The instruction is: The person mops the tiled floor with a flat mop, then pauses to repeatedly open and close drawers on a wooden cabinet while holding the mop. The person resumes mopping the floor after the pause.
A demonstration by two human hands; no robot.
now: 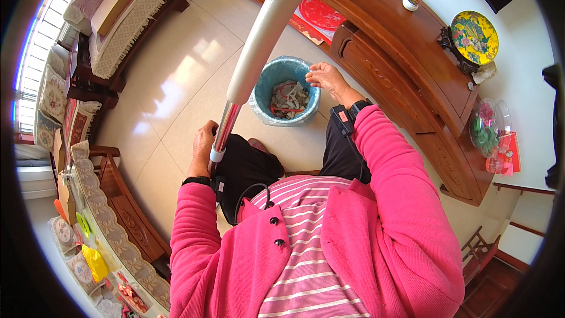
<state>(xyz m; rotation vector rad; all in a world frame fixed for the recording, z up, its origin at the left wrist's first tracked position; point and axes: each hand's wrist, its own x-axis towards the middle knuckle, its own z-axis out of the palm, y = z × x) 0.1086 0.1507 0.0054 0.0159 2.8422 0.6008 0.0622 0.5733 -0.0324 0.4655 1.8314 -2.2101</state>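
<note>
My right hand (pixel 327 80) is over the right rim of a blue trash bin (pixel 263 117), its fingers apart and nothing in them. A clear plastic liner covers the bin's wall. Inside lie crumpled paper scraps (pixel 289 97) and some red strips. At the lower left, my left hand (pixel 204 143) is by my left knee, beside a metal pole (pixel 226 126) with a thick whitish upper part (pixel 267 31) that crosses the view. The fingertips of my left hand are hidden, so whether they grip anything is unclear.
A carved wooden TV cabinet (pixel 384 79) stands to the right, bearing a yellow decorative plate (pixel 474 37) and a small potted plant (pixel 411 1). A cloth-covered wooden sofa (pixel 132 26) is at the upper left. Along the left runs a lace-covered table (pixel 110 225).
</note>
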